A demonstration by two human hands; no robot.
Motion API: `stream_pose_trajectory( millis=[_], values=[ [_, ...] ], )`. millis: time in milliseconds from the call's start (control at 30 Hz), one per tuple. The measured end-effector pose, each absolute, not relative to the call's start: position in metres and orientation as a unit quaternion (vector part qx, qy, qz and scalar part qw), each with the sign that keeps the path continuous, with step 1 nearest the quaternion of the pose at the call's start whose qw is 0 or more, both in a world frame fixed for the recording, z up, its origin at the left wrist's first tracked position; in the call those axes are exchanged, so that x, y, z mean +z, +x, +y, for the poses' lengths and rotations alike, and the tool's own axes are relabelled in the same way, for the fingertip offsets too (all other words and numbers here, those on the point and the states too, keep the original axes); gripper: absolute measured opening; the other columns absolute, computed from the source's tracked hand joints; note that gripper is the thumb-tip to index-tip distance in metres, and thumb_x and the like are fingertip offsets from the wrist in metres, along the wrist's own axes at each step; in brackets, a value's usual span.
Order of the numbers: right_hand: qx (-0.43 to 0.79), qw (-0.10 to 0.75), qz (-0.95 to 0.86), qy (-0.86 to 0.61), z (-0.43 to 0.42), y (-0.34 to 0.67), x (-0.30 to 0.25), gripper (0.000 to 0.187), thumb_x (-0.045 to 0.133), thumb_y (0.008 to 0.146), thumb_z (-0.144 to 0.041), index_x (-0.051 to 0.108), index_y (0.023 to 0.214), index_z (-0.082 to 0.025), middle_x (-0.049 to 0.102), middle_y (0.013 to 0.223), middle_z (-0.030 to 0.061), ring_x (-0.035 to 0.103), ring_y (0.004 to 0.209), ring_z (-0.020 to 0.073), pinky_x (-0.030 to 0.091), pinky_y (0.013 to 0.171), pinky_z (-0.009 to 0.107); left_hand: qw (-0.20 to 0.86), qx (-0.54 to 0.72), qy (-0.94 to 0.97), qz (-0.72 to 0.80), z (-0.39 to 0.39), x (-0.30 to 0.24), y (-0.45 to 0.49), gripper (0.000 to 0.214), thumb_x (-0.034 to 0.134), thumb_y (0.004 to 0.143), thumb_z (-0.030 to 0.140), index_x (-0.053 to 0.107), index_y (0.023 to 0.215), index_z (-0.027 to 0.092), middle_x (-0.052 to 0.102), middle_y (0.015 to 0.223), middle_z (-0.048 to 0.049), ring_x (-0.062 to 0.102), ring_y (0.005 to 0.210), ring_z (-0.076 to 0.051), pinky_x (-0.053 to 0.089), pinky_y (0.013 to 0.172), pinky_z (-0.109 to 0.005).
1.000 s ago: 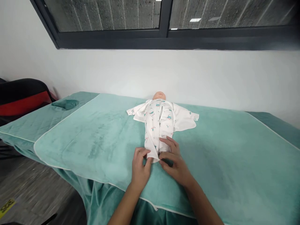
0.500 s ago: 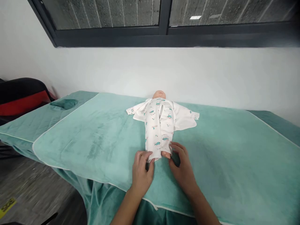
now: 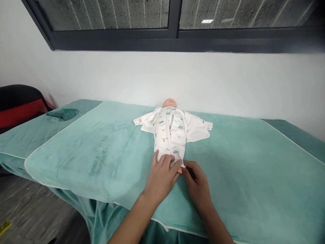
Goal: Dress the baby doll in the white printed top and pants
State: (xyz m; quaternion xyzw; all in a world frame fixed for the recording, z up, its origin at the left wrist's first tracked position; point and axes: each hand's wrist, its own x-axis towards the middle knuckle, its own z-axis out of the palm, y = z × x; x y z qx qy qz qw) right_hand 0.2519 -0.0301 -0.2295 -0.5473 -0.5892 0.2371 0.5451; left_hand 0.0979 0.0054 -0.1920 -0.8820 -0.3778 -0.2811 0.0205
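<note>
A baby doll (image 3: 169, 102) lies on its back, head toward the wall, in a white baby romper (image 3: 166, 135) with small green prints. The sleeves spread out to both sides. My left hand (image 3: 164, 174) lies across the lower legs of the romper, its fingers curled and its thumb and fingertip at the doll's bare foot (image 3: 180, 170). Part of the lower hem is hidden beneath it. To the right of the foot, my right hand (image 3: 198, 181) pinches the corner of the romper's leg hem between thumb and fingers.
A light green velvety mat (image 3: 114, 162) with white piping covers the padded bed under the doll. The white wall (image 3: 114, 74) and a dark window frame (image 3: 114, 41) rise behind it. A black and red chair (image 3: 21, 108) stands at the left.
My left hand has moved right, from the left leg hem across to the foot. My right hand has come down slightly and closed on the right leg hem. The view has shifted a little.
</note>
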Motion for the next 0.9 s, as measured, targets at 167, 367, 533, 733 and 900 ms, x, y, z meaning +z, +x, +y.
stream_pose_trajectory(
  millis=[167,367,533,733,900],
  values=[
    [0.283,0.577,-0.563,-0.519,-0.033,0.254,-0.228,0.011,0.051,0.095,-0.028,0.06,0.094,-0.023,0.06,0.093,0.0018,0.057,0.087,0.0166,0.044,0.079,0.03,-0.024,-0.322,-0.871,-0.371,0.004,-0.184,0.103,0.014,0.055,0.091,0.025,0.058,0.104,0.024,0.06,0.099,-0.004,0.058,0.095,-0.02,0.031,0.11,-0.054],
    [0.302,0.603,-0.566,-0.474,-0.037,0.258,-0.227,0.011,0.052,0.095,-0.024,0.063,0.096,-0.024,0.059,0.093,0.0018,0.055,0.088,0.0165,0.042,0.08,0.03,-0.071,-0.39,-0.836,-0.379,-0.002,-0.197,0.111,0.012,0.059,0.089,0.021,0.051,0.099,0.021,0.061,0.09,-0.0026,0.058,0.091,-0.02,0.035,0.108,-0.05],
    [0.313,0.626,-0.557,-0.447,-0.039,0.261,-0.228,0.012,0.052,0.095,-0.025,0.062,0.089,-0.024,0.055,0.088,0.0017,0.053,0.084,0.0167,0.042,0.076,0.03,-0.149,-0.395,-0.831,-0.362,0.0,-0.196,0.11,0.013,0.063,0.087,0.023,0.053,0.095,0.021,0.06,0.093,-0.0034,0.057,0.093,-0.021,0.047,0.089,-0.04],
    [0.335,0.621,-0.569,-0.423,-0.039,0.266,-0.234,0.011,0.053,0.093,-0.027,0.063,0.089,-0.023,0.054,0.086,0.0033,0.053,0.083,0.0189,0.042,0.072,0.032,-0.212,-0.382,-0.83,-0.347,0.006,-0.185,0.103,0.015,0.069,0.083,0.02,0.057,0.091,0.021,0.059,0.101,-0.0047,0.057,0.097,-0.02,0.048,0.083,-0.035],
    [0.354,0.611,-0.566,-0.425,-0.039,0.265,-0.233,0.012,0.052,0.094,-0.027,0.062,0.091,-0.023,0.053,0.085,0.0031,0.051,0.081,0.0186,0.04,0.071,0.032,-0.232,-0.396,-0.823,-0.334,0.01,-0.184,0.103,0.014,0.069,0.082,0.02,0.056,0.085,0.021,0.06,0.095,-0.0045,0.057,0.093,-0.02,0.047,0.082,-0.034]
  ],
)
